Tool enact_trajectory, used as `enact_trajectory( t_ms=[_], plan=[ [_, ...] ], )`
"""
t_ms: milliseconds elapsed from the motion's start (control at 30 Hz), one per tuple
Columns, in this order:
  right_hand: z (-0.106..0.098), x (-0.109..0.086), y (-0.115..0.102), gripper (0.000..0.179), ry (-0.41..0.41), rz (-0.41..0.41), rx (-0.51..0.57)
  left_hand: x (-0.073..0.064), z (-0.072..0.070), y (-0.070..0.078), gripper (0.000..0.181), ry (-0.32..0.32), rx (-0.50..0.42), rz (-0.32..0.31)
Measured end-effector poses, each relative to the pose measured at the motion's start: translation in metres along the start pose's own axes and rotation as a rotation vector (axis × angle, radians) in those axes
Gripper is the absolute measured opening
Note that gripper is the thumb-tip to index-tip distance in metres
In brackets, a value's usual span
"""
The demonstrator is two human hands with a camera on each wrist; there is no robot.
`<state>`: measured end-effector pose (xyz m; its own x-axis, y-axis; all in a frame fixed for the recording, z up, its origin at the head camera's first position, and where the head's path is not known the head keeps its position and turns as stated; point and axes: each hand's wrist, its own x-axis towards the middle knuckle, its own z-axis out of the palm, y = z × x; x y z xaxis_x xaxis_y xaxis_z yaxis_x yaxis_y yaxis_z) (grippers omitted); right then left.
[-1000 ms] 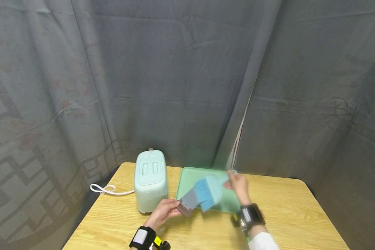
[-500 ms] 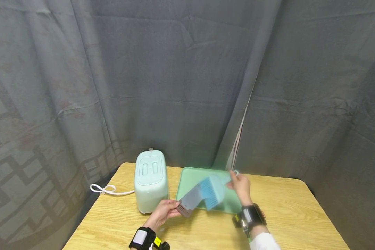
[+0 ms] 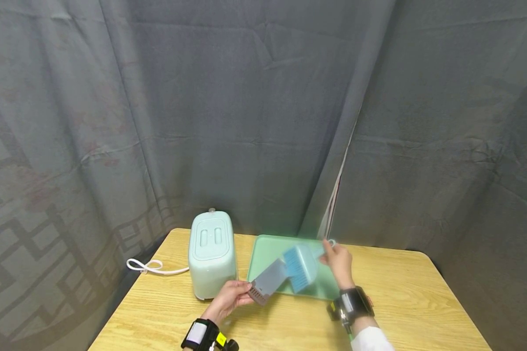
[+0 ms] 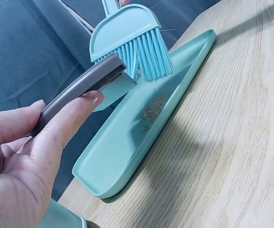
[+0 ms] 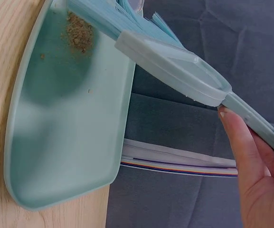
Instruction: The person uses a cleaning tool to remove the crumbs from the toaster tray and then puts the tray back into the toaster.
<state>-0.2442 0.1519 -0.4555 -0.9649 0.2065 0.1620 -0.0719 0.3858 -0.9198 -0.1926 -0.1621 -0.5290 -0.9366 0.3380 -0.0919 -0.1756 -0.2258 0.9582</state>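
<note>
My left hand (image 3: 230,296) pinches the slotted brown end of a flat grey crumb tray (image 3: 270,280), thumb on one side and fingers on the other. My right hand (image 3: 340,264) grips the handle of a light blue hand brush (image 3: 308,262). The brush's blue bristles (image 4: 154,58) hang at the far end of the crumb tray and overlap it in the left wrist view. Both things are held above a mint green serving tray (image 5: 80,142). A small heap of brown crumbs (image 5: 80,35) lies in the serving tray, with a few specks scattered around it.
A mint toaster (image 3: 212,256) with a lid stands left of the serving tray, close to my left hand. Its white cord (image 3: 151,267) loops toward the table's left edge. Behind the wooden table (image 3: 404,297) hangs a grey curtain (image 3: 246,122).
The brush has shifted a little to the right and its head has turned, so the bristles slide toward the crumb tray's far end. My left hand stays almost still.
</note>
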Motion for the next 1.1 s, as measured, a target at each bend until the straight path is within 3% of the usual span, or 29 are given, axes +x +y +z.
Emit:
enact_trajectory(
  t_ms=[1100],
  plan=[
    [-0.006,-0.004,0.012,0.036,0.091,-0.027,-0.014,-0.001,0.001,0.000,0.033,0.018,0.020,-0.011]
  ],
)
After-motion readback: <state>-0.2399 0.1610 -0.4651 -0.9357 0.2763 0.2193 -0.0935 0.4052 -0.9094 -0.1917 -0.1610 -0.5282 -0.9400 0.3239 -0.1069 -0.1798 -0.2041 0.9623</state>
